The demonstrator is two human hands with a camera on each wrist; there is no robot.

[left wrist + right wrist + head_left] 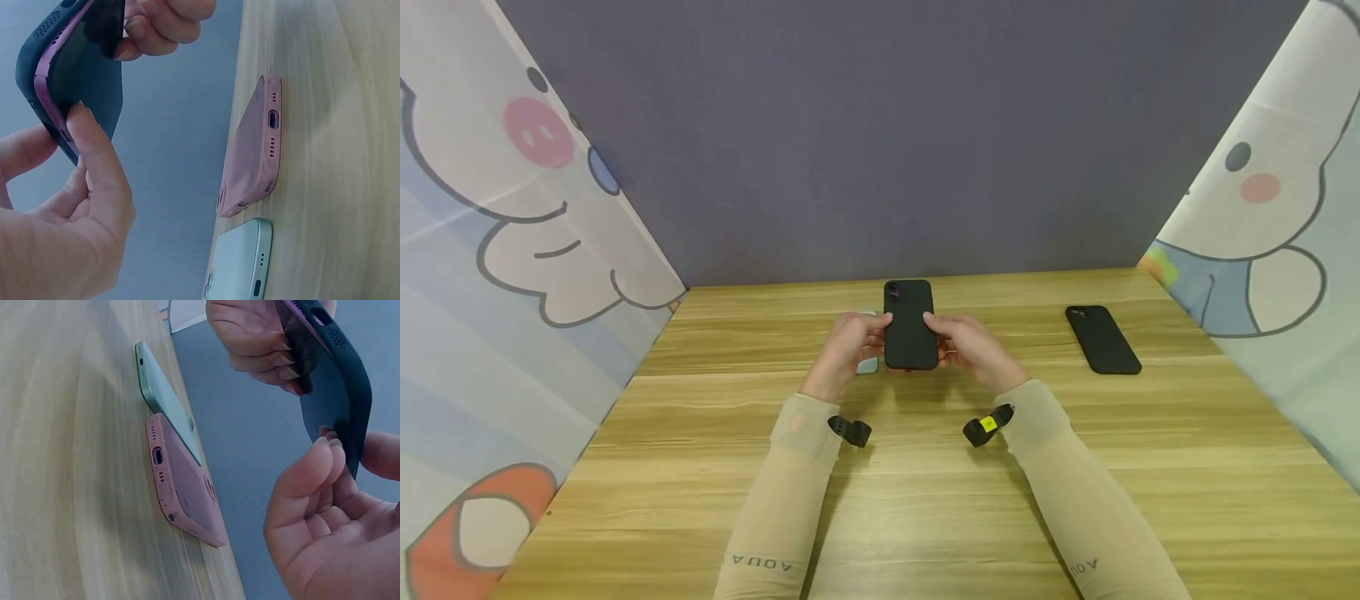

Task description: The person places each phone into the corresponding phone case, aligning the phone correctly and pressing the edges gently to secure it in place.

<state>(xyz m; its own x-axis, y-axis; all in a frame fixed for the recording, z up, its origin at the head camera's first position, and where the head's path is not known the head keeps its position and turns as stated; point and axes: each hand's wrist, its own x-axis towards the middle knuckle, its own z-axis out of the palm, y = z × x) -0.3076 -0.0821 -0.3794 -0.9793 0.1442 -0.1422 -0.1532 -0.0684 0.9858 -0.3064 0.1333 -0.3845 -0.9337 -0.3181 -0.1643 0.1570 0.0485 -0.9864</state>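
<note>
Both hands hold one phone in a dark case [910,327] upright above the middle of the wooden table [925,500]. My left hand [867,335] grips its left edge; in the left wrist view the thumb [94,150] presses the purple phone edge where the case [37,56] peels away. My right hand [946,335] pinches the right edge, its fingertips [328,440] on the dark case [340,381]. Below the hands a pink case [253,150] [184,481] and a pale green phone [240,262] [164,399] lie on the table.
A second black-cased phone [1102,339] lies flat at the right of the table. A grey wall stands behind, and cartoon-printed curtains [512,250] close in both sides. Both forearms wear beige sleeves with black wrist mounts [850,431].
</note>
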